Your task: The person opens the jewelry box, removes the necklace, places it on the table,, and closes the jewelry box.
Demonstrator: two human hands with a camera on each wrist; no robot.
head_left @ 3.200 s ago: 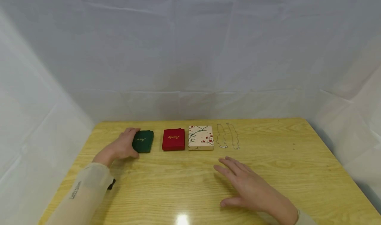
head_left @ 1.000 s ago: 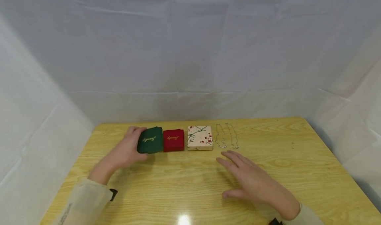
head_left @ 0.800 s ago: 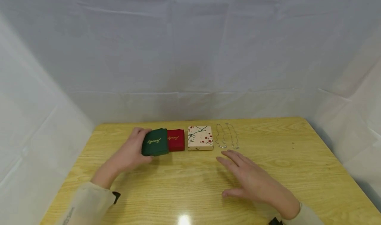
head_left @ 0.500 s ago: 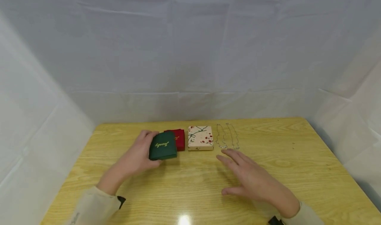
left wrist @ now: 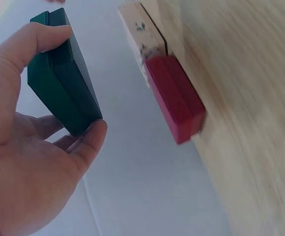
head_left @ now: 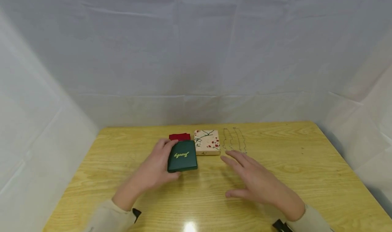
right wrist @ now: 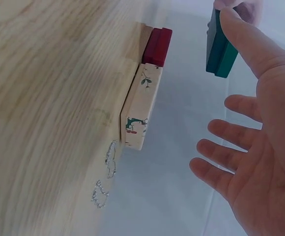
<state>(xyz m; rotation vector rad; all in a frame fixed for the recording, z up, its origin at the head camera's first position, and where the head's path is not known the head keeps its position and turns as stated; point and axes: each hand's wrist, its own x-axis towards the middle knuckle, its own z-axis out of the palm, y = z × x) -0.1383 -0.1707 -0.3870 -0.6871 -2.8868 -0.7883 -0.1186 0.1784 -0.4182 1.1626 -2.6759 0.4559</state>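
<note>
My left hand [head_left: 156, 167] grips a dark green jewelry box [head_left: 182, 156] with gold lettering, thumb on one edge and fingers on the opposite one. In the left wrist view the green box [left wrist: 66, 73] is raised off the table, its lid closed. It partly hides a red jewelry box [head_left: 179, 137] in the head view. My right hand [head_left: 257, 181] hovers over the table with its fingers spread, holding nothing. Beyond its fingertips lie two thin silver chains [right wrist: 111, 158], side by side. A cream floral box [head_left: 207, 142] sits between the red box and the chains.
The wooden table [head_left: 275, 143] carries the red box, the floral box and the chains in a row along its far side. A white cloth [head_left: 196, 109] hangs behind the table and at both sides.
My left hand has lifted the green box from the left end of the row and carried it rightward and closer, in front of the red box. My right hand has barely shifted.
</note>
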